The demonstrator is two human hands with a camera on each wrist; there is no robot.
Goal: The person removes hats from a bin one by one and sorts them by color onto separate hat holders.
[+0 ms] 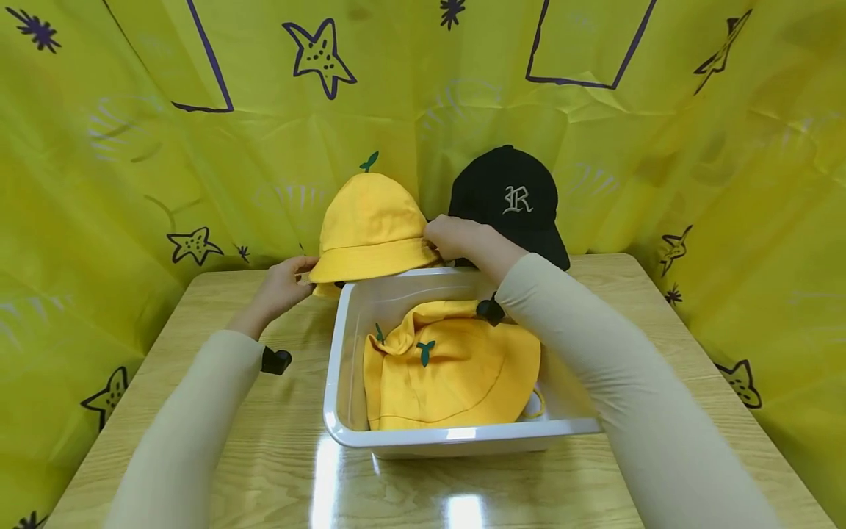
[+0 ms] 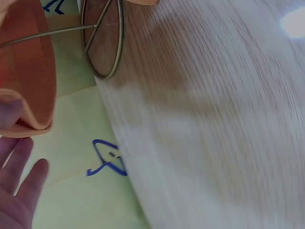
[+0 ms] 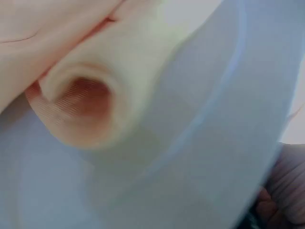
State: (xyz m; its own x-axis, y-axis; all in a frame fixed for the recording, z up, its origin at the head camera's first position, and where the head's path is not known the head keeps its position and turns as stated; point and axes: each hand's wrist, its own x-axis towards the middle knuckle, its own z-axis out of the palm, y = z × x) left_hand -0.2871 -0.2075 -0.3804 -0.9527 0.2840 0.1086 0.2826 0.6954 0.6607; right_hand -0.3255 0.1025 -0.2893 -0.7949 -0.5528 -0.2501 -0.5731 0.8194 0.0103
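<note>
A yellow bucket hat [image 1: 373, 220] with a green sprout on its crown is at the back, left of a black cap [image 1: 505, 198]. My left hand [image 1: 283, 290] pinches the left side of its brim. In the left wrist view, part of the hat [image 2: 35, 62] shows, with the left hand's fingers [image 2: 16, 167] at its edge. My right hand [image 1: 459, 236] grips the brim's right side, close to the cap; its fingertips are hidden. The right wrist view shows only a little of the right hand [image 3: 286, 186], at the lower right.
In front of the hat stands a white plastic bin [image 1: 333, 367] holding yellow hats [image 1: 456, 367] with green sprouts. A wire stand [image 2: 119, 43] is under the held hat. The wooden table [image 1: 264, 441] meets a yellow patterned curtain [image 1: 251, 162] behind.
</note>
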